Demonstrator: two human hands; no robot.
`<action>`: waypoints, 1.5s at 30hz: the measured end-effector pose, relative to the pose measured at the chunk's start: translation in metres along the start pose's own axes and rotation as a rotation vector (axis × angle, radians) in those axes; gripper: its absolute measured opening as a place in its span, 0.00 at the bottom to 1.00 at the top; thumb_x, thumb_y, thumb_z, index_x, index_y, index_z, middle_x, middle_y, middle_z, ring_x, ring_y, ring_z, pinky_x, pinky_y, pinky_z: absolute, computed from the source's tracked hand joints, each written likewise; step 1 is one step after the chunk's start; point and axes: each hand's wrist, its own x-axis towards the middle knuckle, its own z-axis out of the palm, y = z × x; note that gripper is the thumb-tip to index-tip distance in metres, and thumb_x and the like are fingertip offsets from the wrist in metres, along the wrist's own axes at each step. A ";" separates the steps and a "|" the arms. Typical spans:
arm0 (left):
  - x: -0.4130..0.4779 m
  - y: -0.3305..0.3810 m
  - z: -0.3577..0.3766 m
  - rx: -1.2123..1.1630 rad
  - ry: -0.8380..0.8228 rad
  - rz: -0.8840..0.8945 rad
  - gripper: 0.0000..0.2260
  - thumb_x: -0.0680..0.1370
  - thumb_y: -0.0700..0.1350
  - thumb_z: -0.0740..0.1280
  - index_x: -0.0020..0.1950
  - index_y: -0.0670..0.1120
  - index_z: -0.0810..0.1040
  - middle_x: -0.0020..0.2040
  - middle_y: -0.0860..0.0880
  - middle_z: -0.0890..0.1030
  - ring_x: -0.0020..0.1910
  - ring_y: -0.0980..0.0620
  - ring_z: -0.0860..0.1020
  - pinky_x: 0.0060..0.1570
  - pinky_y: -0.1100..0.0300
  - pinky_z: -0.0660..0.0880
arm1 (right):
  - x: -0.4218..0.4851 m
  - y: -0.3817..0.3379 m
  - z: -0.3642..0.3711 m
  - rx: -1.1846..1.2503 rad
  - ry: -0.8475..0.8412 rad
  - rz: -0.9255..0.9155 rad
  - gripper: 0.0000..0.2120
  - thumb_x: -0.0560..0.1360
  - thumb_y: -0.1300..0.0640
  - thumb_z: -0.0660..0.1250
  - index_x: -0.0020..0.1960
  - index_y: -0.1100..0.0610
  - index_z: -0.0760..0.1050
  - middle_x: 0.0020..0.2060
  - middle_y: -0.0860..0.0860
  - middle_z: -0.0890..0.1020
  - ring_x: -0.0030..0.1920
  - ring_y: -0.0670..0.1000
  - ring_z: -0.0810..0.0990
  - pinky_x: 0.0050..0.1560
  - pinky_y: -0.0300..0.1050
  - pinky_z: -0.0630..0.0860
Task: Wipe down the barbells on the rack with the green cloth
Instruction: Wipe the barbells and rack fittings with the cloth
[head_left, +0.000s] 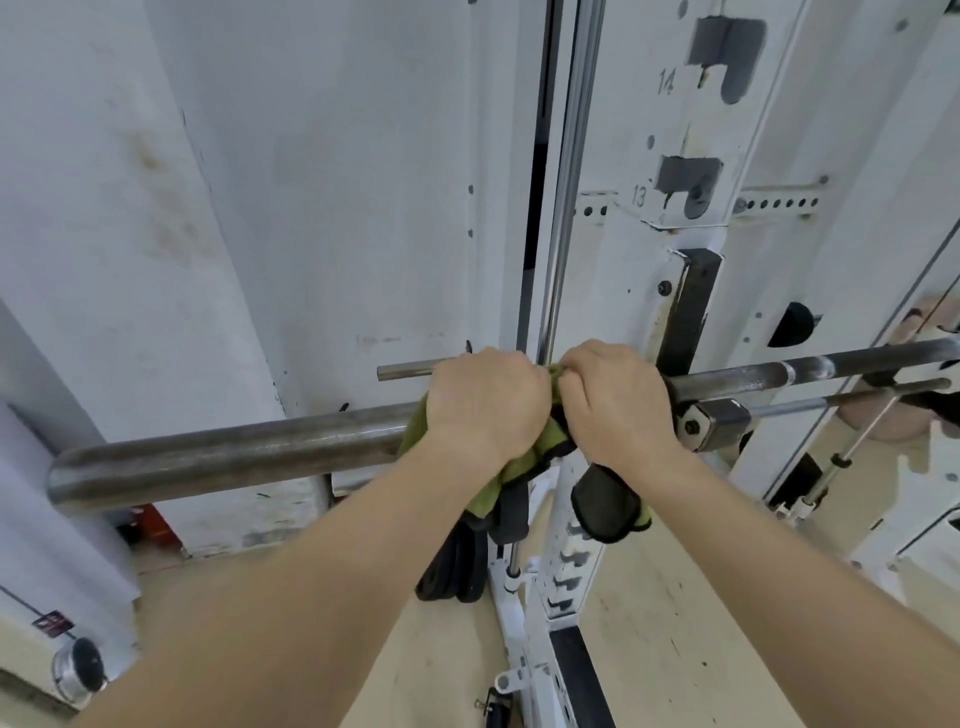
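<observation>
Gym, weight-training area. Indicators: white steel rack upright (691, 130) with hook slots numbered 13 and 14; long steel barbell (234, 452) lying across it; vertical chrome guide rod (569, 182); black weight plates (452, 571) stored low beside the frame; pale wood-toned floor (675, 623).

White panelled wall (249, 182) behind, scuffed, with brownish stains upper left and small dark screws down one seam. Pale tan floor (660, 623), speckled with dark marks. Red object (156, 522) low at the wall base, partly hidden, can't tell what. Round metal-rimmed black thing (78, 670) bottom left. Black plates (452, 566) stand on the floor, centre. Far right looks like a mirror (919, 410), maybe. Light even, soft, no hard shadows.
</observation>
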 end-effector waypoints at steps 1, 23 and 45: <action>-0.011 0.003 0.000 0.042 0.064 0.027 0.14 0.79 0.42 0.60 0.33 0.48 0.69 0.29 0.52 0.67 0.25 0.50 0.66 0.26 0.59 0.60 | 0.008 0.000 -0.002 0.016 -0.083 0.007 0.20 0.77 0.51 0.51 0.36 0.57 0.75 0.36 0.52 0.78 0.38 0.56 0.75 0.35 0.48 0.65; -0.184 -0.232 -0.017 -0.970 0.518 -0.697 0.14 0.85 0.49 0.57 0.63 0.49 0.79 0.54 0.60 0.80 0.52 0.68 0.77 0.53 0.73 0.70 | 0.024 -0.318 0.071 0.006 -0.083 -0.239 0.17 0.80 0.49 0.49 0.39 0.52 0.69 0.33 0.49 0.77 0.32 0.55 0.75 0.29 0.47 0.60; -0.214 -0.213 -0.014 -1.107 0.725 -0.809 0.10 0.83 0.45 0.64 0.49 0.59 0.80 0.43 0.60 0.84 0.46 0.61 0.81 0.48 0.63 0.79 | 0.019 -0.320 0.075 -0.054 -0.034 -0.231 0.15 0.79 0.51 0.48 0.41 0.53 0.70 0.32 0.48 0.76 0.30 0.54 0.71 0.27 0.45 0.55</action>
